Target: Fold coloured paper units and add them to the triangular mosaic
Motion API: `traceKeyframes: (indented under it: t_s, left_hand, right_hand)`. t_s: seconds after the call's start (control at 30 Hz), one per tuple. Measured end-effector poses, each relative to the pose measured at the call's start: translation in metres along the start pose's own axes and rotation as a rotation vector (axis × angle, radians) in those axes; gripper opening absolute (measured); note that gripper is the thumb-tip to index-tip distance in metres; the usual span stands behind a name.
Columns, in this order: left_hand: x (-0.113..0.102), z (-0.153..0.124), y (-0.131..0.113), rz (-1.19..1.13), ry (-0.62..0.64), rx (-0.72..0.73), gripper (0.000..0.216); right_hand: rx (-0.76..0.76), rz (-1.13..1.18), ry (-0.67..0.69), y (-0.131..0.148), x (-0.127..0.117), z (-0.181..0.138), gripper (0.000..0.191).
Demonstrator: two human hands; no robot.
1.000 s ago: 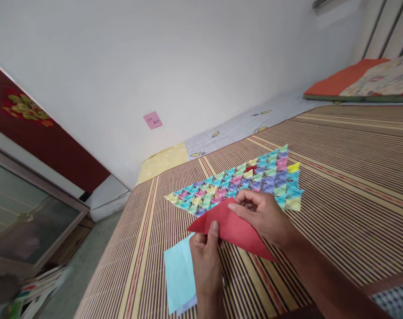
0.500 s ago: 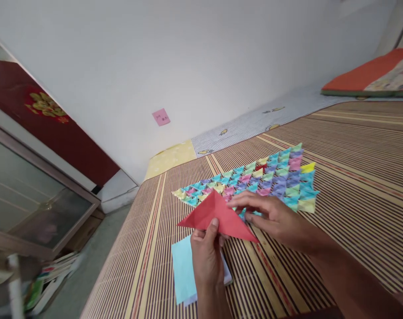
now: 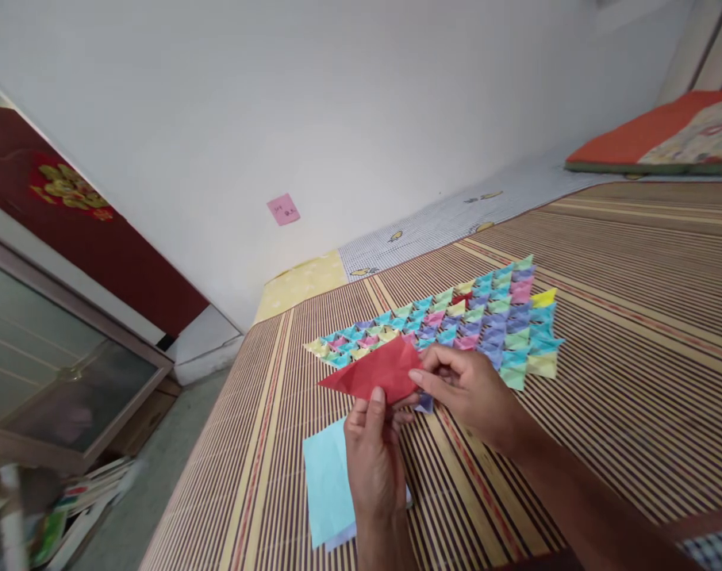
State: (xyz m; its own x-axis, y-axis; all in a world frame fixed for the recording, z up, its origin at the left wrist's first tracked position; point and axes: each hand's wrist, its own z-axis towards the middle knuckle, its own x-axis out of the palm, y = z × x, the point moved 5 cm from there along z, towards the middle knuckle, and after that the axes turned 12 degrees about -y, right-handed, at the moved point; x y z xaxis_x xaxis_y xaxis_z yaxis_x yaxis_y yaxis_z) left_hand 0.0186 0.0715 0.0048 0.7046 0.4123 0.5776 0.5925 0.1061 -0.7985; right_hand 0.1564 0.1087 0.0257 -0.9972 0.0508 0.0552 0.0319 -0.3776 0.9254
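A sheet of red paper [image 3: 376,370], folded into a triangle with its right side now doubled over, is held up between both hands. My left hand [image 3: 378,452] grips its lower edge, thumb on the near face and fingers behind. My right hand [image 3: 468,385] pinches the paper's right side between thumb and fingers. Behind the paper lie rows of small folded paper pieces [image 3: 492,325] in blue, green, yellow, pink and purple; my hands and the red sheet cover some of them. Under my left wrist rests a light blue paper sheet [image 3: 328,484], with purple paper showing beneath it.
A striped bamboo mat [image 3: 266,492] covers the bed, whose left edge drops to a grey floor [image 3: 188,444]. The white wall behind carries a pink note [image 3: 283,209]. An orange-edged folded quilt [image 3: 628,139] lies at the far right. A glass-panelled door [image 3: 51,357] stands at left.
My right hand has moved left and pinched the red paper. The triangle's right corner, which stuck out before, is now folded over toward the left.
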Motion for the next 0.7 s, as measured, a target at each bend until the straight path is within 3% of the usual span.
traceKeyframes:
  t_s: [0.33,0.7]
  left_hand:
    - [-0.0027,0.0013,0.0056,0.025,-0.042,0.06,0.025]
    - [-0.0026,0.0005,0.0037,0.13,-0.016,0.05,0.03]
  right_hand:
    - [0.037,-0.077,-0.002,0.0024,0.0031,-0.0022,0.026]
    - [0.053,0.116,-0.071,0.0012,-0.0035,0.0042,0.023]
